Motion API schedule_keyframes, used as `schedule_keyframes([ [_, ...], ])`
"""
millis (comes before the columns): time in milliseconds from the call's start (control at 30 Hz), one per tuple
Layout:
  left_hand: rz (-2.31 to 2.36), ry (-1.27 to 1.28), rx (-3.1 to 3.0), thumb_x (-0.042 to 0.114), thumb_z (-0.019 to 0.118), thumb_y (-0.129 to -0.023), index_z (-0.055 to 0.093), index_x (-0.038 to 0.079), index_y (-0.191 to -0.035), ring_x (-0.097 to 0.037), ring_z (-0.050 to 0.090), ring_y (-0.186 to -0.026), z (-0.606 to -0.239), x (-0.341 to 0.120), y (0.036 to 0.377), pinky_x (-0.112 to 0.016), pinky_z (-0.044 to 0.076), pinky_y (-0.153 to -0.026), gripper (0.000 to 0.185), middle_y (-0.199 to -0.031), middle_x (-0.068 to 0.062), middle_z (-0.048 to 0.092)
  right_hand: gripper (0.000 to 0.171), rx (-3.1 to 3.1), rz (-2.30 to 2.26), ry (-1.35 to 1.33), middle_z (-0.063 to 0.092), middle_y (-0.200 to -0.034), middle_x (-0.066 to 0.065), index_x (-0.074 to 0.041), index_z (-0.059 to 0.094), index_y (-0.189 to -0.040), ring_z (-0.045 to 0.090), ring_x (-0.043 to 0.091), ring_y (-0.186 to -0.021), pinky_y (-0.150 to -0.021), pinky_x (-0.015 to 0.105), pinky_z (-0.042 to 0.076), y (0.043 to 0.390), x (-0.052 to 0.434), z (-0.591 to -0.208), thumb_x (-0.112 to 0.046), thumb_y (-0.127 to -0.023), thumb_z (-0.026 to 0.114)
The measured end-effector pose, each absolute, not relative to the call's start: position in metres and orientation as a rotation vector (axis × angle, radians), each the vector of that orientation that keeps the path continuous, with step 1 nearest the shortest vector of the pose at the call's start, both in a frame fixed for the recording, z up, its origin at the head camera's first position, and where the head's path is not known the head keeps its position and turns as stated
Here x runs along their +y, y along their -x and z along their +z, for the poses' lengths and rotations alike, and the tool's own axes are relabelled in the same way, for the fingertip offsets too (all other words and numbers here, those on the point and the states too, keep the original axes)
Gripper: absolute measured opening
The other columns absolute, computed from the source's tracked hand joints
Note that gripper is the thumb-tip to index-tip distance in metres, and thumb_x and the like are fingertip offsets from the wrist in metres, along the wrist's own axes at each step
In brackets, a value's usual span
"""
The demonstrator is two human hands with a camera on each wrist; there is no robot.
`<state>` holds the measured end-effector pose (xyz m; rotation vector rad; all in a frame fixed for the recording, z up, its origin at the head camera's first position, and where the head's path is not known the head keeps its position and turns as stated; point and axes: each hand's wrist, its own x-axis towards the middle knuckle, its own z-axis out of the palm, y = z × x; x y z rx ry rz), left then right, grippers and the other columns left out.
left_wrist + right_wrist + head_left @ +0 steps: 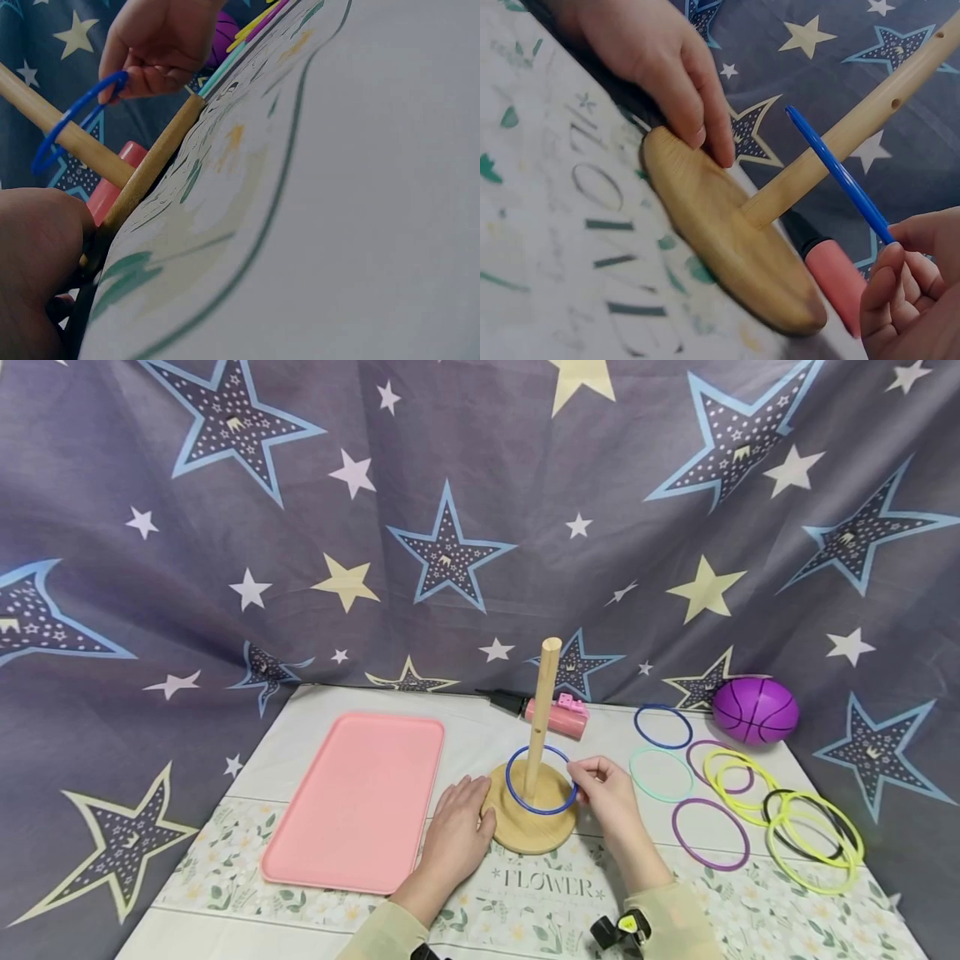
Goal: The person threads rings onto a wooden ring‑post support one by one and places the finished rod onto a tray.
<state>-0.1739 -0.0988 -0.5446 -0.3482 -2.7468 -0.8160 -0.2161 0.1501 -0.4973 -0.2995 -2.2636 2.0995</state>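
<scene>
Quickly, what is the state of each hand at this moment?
Left hand: open, fingers resting on the edge of the wooden base.
Right hand: pinches the blue ring, which is around the peg.

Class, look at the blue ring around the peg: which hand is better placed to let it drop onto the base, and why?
The right hand. It already pinches the blue ring, which circles the peg above the base. The left hand rests on the base's edge, away from the ring.

tray [360,797] left of stand [528,818], rings [750,802] right
</scene>
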Motion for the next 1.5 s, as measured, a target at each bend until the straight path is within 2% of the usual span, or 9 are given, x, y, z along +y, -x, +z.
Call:
schedule_keyframes([
  [167, -0.813, 0.345, -2.762, 0.018, 0.066, -0.107, 0.061, -0.002, -0.154, -0.041, 0.047, -0.155, -0.544, -0.099, 0.174, -0.058, 0.029, -0.132, 0.051, -0.158, -0.02, 0.061, 0.017, -2.283, 2.098, 0.303, 0.063, -0.072, 0.0, -0.001, 0.072, -0.105, 0.057, 0.011, -0.061, -0.05, 0.021, 0.042, 0.216, 0.151, -0.506, -0.016, -0.103, 0.079],
  [467, -0.814, 0.339, -2.771, 0.019, 0.065, -0.107, 0.06, -0.001, -0.155, -0.04, 0.047, -0.155, -0.544, -0.099, 0.174, -0.058, 0.028, -0.132, 0.052, -0.159, -0.019, 0.06, 0.015, -2.322, 2.099, 0.295, 0.065, -0.077, 0.002, 0.002, 0.073, -0.104, 0.057, 0.01, -0.063, -0.057, 0.019, 0.051, 0.216, 0.148, -0.517, -0.012, -0.102, 0.079],
  [867, -0.821, 0.324, -2.779, 0.021, 0.065, -0.108, 0.06, 0.0, -0.156, -0.038, 0.045, -0.157, -0.543, -0.1, 0.173, -0.056, 0.026, -0.134, 0.052, -0.16, -0.018, 0.059, 0.021, -2.394, 2.018, 0.229, 0.066, -0.077, 0.004, 0.0, 0.074, -0.103, 0.059, 0.013, -0.065, -0.055, 0.021, 0.05, 0.217, 0.145, -0.524, -0.019, -0.102, 0.082],
  [1100, -0.821, 0.326, -2.782, 0.022, 0.065, -0.109, 0.059, 0.0, -0.156, -0.039, 0.044, -0.157, -0.543, -0.1, 0.173, -0.056, 0.026, -0.134, 0.052, -0.16, -0.017, 0.059, 0.016, -2.403, 1.981, 0.246, 0.067, -0.076, 0.004, 0.0, 0.074, -0.099, 0.059, 0.012, -0.064, -0.054, 0.019, 0.049, 0.216, 0.143, -0.525, -0.014, -0.102, 0.08],
  [1500, -0.826, 0.331, -2.79, 0.021, 0.064, -0.109, 0.059, 0.0, -0.157, -0.039, 0.044, -0.157, -0.543, -0.099, 0.175, -0.057, 0.026, -0.134, 0.053, -0.161, -0.018, 0.058, 0.017, -2.442, 1.919, 0.247, 0.067, -0.077, 0.004, 0.0, 0.075, -0.1, 0.059, 0.011, -0.061, -0.051, 0.02, 0.05, 0.218, 0.145, -0.525, -0.015, -0.101, 0.081],
])
